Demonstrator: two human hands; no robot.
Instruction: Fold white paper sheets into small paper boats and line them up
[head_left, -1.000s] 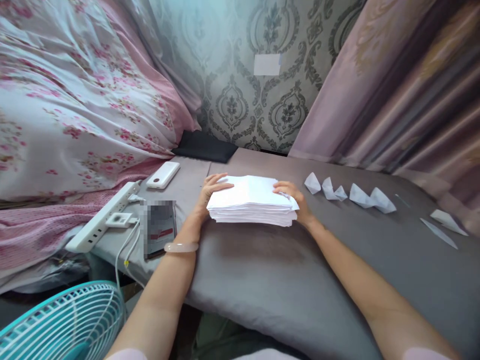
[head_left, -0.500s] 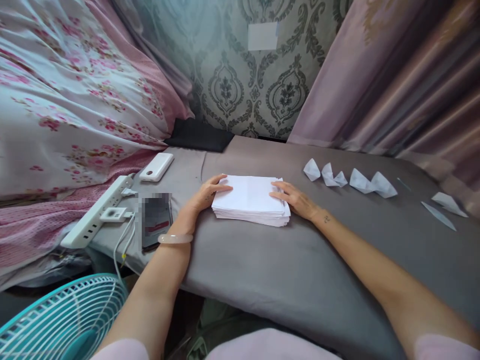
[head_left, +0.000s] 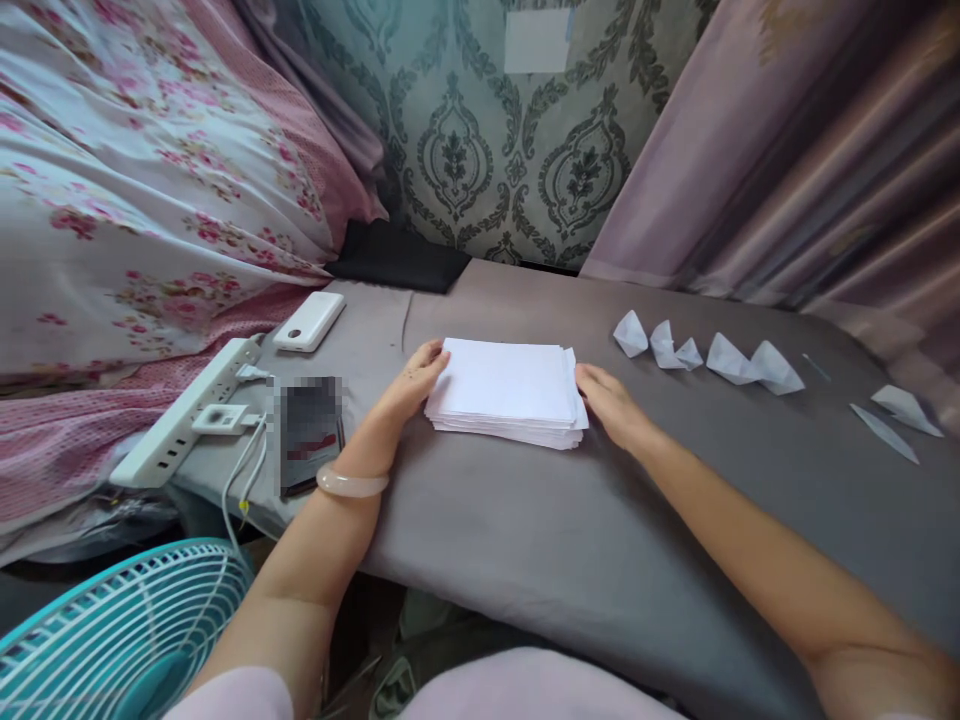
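A thick stack of white paper (head_left: 506, 385) lies on the grey cloth-covered table, its sheets slightly uneven along the right and front edges. My left hand (head_left: 420, 380) grips the stack's left side, with the thumb near the top edge and the other fingers mostly hidden. At the opposite side my right hand (head_left: 609, 400) presses against the right edge, its fingers together. Between them the two hands hold the stack from both ends.
Folded white paper pieces (head_left: 724, 358) stand in a row at right, near flat scraps (head_left: 885, 433). On the left are a power strip (head_left: 187, 415), a white power bank (head_left: 309, 322), a phone (head_left: 307, 440) and cables. A turquoise fan (head_left: 142, 630) stands lower left; black cloth (head_left: 397, 258) lies behind.
Both hands have slid from the top sheet out to the stack's sides. The right thumb and fingers have come off the top and now lie against the right edge.
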